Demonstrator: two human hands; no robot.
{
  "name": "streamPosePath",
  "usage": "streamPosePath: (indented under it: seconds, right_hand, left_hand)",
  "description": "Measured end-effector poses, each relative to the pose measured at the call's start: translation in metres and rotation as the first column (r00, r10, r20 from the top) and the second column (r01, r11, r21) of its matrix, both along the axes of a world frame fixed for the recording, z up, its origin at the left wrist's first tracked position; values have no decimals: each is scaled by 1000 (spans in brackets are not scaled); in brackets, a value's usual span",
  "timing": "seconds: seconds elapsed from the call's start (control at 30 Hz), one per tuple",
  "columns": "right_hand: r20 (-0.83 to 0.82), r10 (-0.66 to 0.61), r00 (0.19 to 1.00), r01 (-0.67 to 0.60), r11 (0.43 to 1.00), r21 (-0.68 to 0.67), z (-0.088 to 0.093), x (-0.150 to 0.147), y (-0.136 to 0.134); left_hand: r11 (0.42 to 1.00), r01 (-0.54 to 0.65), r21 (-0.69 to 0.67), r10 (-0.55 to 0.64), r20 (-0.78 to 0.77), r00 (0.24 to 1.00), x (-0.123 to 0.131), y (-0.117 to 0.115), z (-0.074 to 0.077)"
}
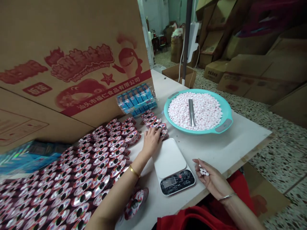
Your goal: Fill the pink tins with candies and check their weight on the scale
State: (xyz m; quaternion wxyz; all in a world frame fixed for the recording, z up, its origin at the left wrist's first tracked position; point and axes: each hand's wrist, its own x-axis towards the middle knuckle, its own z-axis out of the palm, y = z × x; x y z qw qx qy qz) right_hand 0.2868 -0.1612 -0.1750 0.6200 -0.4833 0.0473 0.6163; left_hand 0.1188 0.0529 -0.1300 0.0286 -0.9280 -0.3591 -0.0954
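Sweets in the basin: small, rounded, smooth pieces point(208, 110), white with a faint pink cast, spread almost to the edge of a turquoise basin point(226, 108) with grey handles.
Scoop: a narrow, channel-shaped metal scoop point(191, 112), shiny grey, lying on top of the sweets.
Right hand: the right hand point(213, 180) is palm up at the worktop's near edge, its grip curled about a small handful of sweets point(203, 172), which look white and whole; a silver-coloured bangle point(227, 196) circles the wrist.
Left hand: the left hand point(151, 140) rests at the near end of a short row of containers point(151, 119), just beyond the scale; the fingertips are partly hidden, so I cannot tell whether its grip is clamped on one. A gold-coloured bracelet point(135, 172) is on that wrist.
Massed containers: tight slanting rows of containers point(100, 152) fill the left of the worktop point(240, 137); oval glossy tops printed in red and white, a dark round opening in each, deep purplish sides.
Lone container: one tilted container point(136, 203) near the left forearm, slightly blurred.
Scale: a white flat scale point(170, 159) between the hands, with a black patterned panel and a small grey display.
Behind: blue wrapped packs point(135, 99) against a large brown carton point(79, 48) with red print.
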Motion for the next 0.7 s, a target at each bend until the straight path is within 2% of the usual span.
streamPosePath:
  seconds: [0.1, 0.17, 0.27, 0.33, 0.43, 0.5, 0.6, 0.7]
  right_hand:
    - [95, 55, 994, -54, 998, -8, 1, 7, 9]
    - [187, 118, 975, -121, 993, 4, 1, 15, 23]
    - [276, 236, 932, -253, 967, 26, -5, 27, 53]
    - [291, 325, 900, -351, 936, 41, -10, 32, 74]
    - [313, 487, 815, -529, 846, 61, -15, 34, 97]
    - [344, 559, 754, -615, 786, 70, -17, 32, 103]
    - [374, 612, 697, -683, 725, 86, -18, 28, 101]
    - [375, 664, 646, -737, 671, 82, -18, 18, 95]
  left_hand:
    - [996, -76, 42, 74, 54, 996, -17, 5, 13]
    - [973, -210, 92, 205, 57, 977, -37, 12, 21]
    - [898, -399, 187, 413, -44, 909, -72, 22, 26]
    - [876, -432, 213, 464, -129, 876, -90, 26, 24]
    - [896, -405, 184, 435, -175, 883, -101, 25, 21]
    - [915, -376, 145, 394, -132, 909, -101, 18, 25]
    - [954, -298, 34, 298, 2, 955, -96, -6, 40]
    - [986, -110, -124, 122, 94, 988, -89, -40, 57]
